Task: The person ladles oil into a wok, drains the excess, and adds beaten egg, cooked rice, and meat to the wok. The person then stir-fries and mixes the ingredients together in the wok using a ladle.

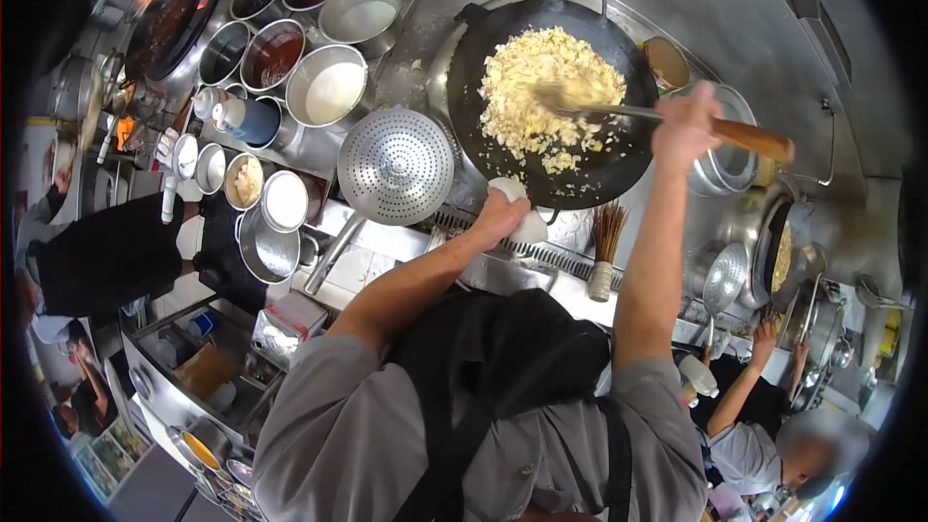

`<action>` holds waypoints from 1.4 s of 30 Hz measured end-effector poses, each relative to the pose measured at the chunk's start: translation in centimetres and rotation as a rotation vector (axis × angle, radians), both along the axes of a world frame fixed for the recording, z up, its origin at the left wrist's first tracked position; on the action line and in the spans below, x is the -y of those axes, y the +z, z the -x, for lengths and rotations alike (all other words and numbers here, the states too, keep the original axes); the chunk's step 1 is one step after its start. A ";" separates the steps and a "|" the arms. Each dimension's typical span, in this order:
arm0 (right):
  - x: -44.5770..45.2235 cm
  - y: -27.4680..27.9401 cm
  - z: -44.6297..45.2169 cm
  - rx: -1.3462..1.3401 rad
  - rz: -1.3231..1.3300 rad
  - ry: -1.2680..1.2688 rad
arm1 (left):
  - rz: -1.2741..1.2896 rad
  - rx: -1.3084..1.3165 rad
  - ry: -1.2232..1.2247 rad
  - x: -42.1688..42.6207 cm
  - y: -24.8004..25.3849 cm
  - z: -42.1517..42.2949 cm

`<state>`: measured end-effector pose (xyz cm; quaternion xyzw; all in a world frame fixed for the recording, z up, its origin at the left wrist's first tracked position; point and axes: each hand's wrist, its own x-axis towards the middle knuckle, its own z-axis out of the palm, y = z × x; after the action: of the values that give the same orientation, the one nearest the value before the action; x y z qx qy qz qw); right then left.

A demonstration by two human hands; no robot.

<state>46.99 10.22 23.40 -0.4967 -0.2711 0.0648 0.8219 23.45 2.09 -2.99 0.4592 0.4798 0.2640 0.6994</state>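
A large black wok [623, 43] holds a heap of pale yellow, crumbly food [546, 58] that looks like egg fried rice. My right hand [688, 124] is wrapped round the handle of a wok ladle [754, 139], wooden at its end. The ladle's head is smeared by motion and partly sunk in the food. At the wok's near rim, my left hand [503, 215] grips a folded white cloth [530, 226] against the wok. A perforated strainer [396, 166] lies left of the wok, and a bamboo brush [606, 246] lies just below it.
Steel pots of white liquid [329, 87] and red sauce [274, 56] crowd the left, near dark-liquid bottles [246, 121]. Beyond the wok's right side are stacked steel bowls [730, 150]. Another person [759, 425] works at a second wok [781, 251] on the right; others stand left.
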 end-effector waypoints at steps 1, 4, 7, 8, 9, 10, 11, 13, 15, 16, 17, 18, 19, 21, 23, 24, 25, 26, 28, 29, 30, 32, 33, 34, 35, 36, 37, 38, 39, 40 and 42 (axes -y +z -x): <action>-0.8 0.0 0.3 -0.096 -0.016 0.206 | -0.019 -0.020 0.018 0.1 -0.4 -0.3; -1.4 3.1 2.2 -0.115 0.103 0.405 | 0.033 0.098 -0.019 -0.5 3.3 0.3; -1.1 10.8 4.1 0.085 0.154 0.245 | -0.070 0.032 0.048 -0.3 -1.1 -0.7; -0.9 12.0 4.5 0.162 0.152 0.164 | -0.002 0.025 0.028 -0.1 -0.7 -0.4; -0.7 11.6 4.0 0.132 0.069 0.172 | 0.067 0.017 0.007 0.0 0.4 -0.1; -0.7 11.3 3.0 0.104 -0.017 0.177 | 0.043 0.005 0.000 0.2 0.1 0.1; -1.3 11.3 2.2 0.083 -0.115 0.182 | 0.008 -0.002 -0.006 0.1 -1.3 -0.2; -3.7 4.1 2.7 0.043 -0.030 0.248 | 0.019 0.028 -0.019 -0.4 0.0 -0.2; -3.9 2.2 3.9 0.206 0.324 0.270 | 0.116 0.095 -0.025 -0.7 5.5 0.6; -3.9 3.4 4.3 0.154 0.435 0.430 | 0.098 0.094 0.001 -1.7 5.4 0.1; -3.6 5.1 5.4 0.168 0.495 0.427 | 0.105 0.078 0.015 -1.1 4.3 0.1; -3.3 7.2 6.5 0.180 0.555 0.423 | 0.113 0.061 0.027 -0.4 3.0 0.1; -3.0 9.1 6.9 0.200 0.466 0.370 | 0.102 0.025 0.062 -0.3 1.4 -0.2; -1.7 11.5 7.5 0.236 0.304 0.266 | 0.232 0.080 0.085 -0.6 3.5 -0.2; -1.3 9.9 6.5 0.153 0.019 0.274 | 0.428 0.222 0.118 -0.6 6.0 -0.1; -1.2 8.1 5.9 0.107 -0.120 0.274 | 0.466 0.223 0.084 -0.8 6.8 0.1; -1.6 4.6 5.5 -0.002 -0.047 0.417 | 0.500 0.222 0.047 -1.2 7.4 0.4; -2.3 0.9 4.9 0.237 0.120 0.366 | 0.534 0.223 0.011 -0.9 8.5 0.5; 2.4 3.9 6.8 0.177 0.398 0.502 | 0.445 0.256 0.151 1.7 11.4 0.0; 5.0 5.2 7.7 0.177 0.368 0.569 | 0.363 0.346 0.197 2.8 11.7 -0.3; 7.2 5.7 8.2 0.164 0.354 0.636 | 0.299 0.426 0.240 4.0 12.2 -0.1; 6.8 5.4 7.0 0.047 0.276 0.494 | 0.845 0.394 0.074 3.4 10.9 0.2; 10.0 6.5 7.5 0.002 0.316 0.546 | 0.256 0.049 -0.146 7.8 11.1 2.5; 10.6 8.8 7.0 0.016 0.271 0.599 | 0.116 0.055 -0.092 8.1 13.4 2.5; 13.2 10.1 6.6 0.017 0.145 0.682 | -0.025 0.052 -0.038 8.4 15.8 2.5; 16.8 11.3 6.7 -0.015 0.126 0.737 | 0.447 0.360 0.288 11.9 18.1 2.4; 20.5 12.7 6.9 -0.069 0.124 0.788 | 0.495 0.347 0.177 13.4 20.8 3.5; 21.2 12.4 6.7 -0.035 0.114 0.777 | 0.513 0.329 0.241 14.1 21.3 3.3; 22.0 12.1 6.5 -0.003 0.105 0.767 | 0.233 0.183 0.050 13.2 20.3 2.3; 22.3 10.3 7.1 0.076 0.155 0.717 | 0.400 0.261 0.148 12.4 19.2 1.0; 19.6 4.7 6.8 0.094 0.214 0.591 | 0.453 0.376 0.198 10.4 14.6 -1.2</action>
<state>40.20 -9.35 28.08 -0.4826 -0.4329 0.3058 0.6973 24.62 -8.34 11.64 0.1859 0.4310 0.2976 0.8313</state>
